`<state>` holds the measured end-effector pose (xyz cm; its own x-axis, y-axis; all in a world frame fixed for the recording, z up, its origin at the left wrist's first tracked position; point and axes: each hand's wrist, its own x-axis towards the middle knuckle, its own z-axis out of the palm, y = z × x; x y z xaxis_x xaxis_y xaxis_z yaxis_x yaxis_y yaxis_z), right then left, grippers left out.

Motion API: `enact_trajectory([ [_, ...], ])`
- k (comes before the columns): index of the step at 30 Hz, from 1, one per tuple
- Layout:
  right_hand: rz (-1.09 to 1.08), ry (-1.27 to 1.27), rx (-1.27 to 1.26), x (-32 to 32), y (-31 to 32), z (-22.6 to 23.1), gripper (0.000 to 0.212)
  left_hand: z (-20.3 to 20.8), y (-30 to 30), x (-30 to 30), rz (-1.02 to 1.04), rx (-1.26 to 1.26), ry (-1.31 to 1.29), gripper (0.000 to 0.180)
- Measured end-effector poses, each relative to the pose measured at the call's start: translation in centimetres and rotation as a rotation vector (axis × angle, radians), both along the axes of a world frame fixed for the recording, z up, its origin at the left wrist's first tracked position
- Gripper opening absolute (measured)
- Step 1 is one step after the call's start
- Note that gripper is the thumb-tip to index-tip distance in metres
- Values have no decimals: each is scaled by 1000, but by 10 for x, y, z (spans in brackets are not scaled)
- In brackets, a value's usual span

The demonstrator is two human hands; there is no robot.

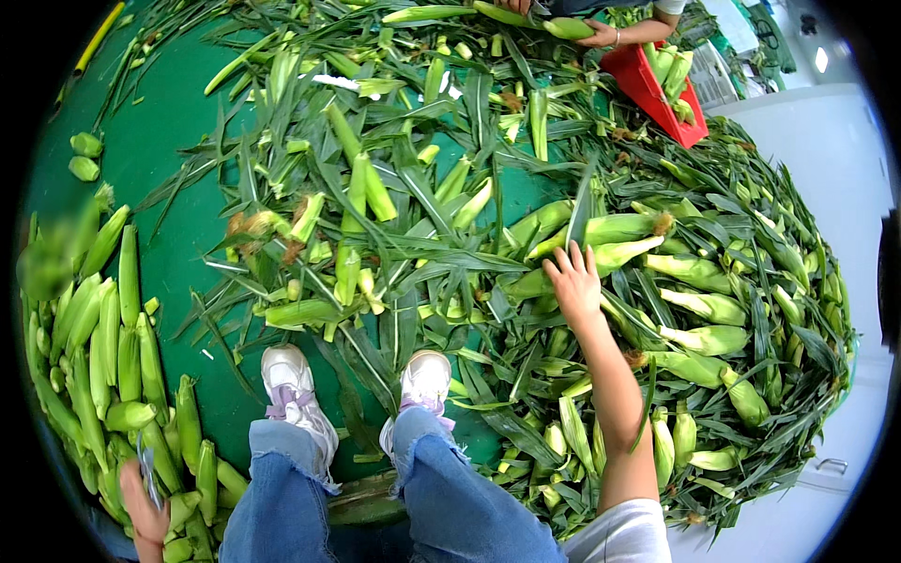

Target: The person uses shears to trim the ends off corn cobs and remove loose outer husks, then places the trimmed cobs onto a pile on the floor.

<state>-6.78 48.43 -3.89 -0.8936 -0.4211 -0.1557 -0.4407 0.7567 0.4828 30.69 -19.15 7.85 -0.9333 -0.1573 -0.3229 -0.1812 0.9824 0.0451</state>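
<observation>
My right arm reaches out over the heap of leafy corn on the right. At its end my right hand [574,281] rests with fingers apart against green ears and leaves. Just past the fingertips lies a pale green ear of corn [627,251], tip to the right. At the lower left my left hand [144,511] is closed around a narrow silvery metal tool [148,466]; its exact kind is unclear. That hand is beside a pile of trimmed green ears [101,352]. Other husked-over ears [706,307] lie in a row right of my right forearm.
Loose leaves and cut stalks [366,188] litter the green floor [202,310]. My shoes [289,380] stand in front of them. At the top, another person's hand [598,34] holds ears beside a red basket [657,94] of corn. A white wall or panel [807,141] borders the right.
</observation>
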Motion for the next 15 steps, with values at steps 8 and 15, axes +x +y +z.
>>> enact_trajectory([
  [8, -52, 128, -605, -5, -80, 123, 59, -52, 177, -236, 80, 970, 32, 59],
  [15, -525, -399, -2222, -7, -150, 132, 75, -49, 255, -315, 174, 1755, -322, 59],
])
